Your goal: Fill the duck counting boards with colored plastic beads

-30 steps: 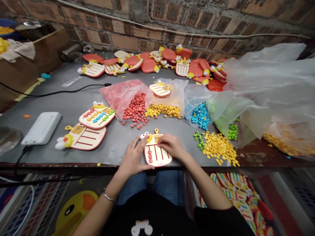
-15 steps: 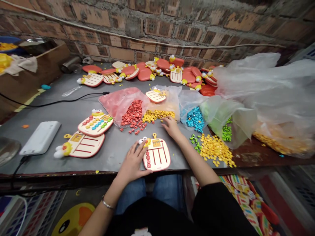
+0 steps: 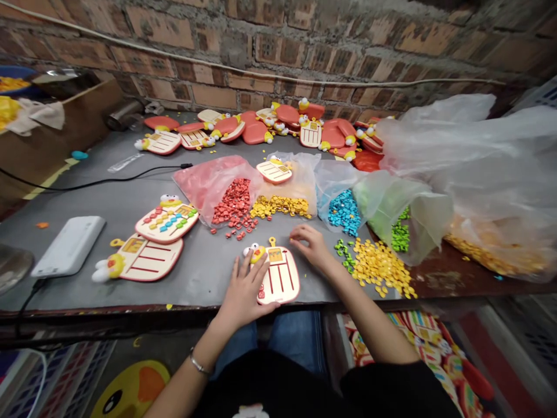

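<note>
A rough brick wall (image 3: 278, 52) with crumbling mortar rose behind a grey work table (image 3: 191, 273), and a pale cable (image 3: 243, 72) ran along the bricks. On the table's left side lay a white power bank (image 3: 68, 247), with a thin black cable (image 3: 108, 176) trailing across the surface above it. Farther back stood a wooden box (image 3: 73, 110) with a crumpled cloth (image 3: 43, 115) draped over its edge. A clear plastic bag (image 3: 461, 157) billowed at right. Below the table, a duck-faced mat (image 3: 134, 389) lay beside a blue-and-white plastic crate (image 3: 78, 383).
</note>
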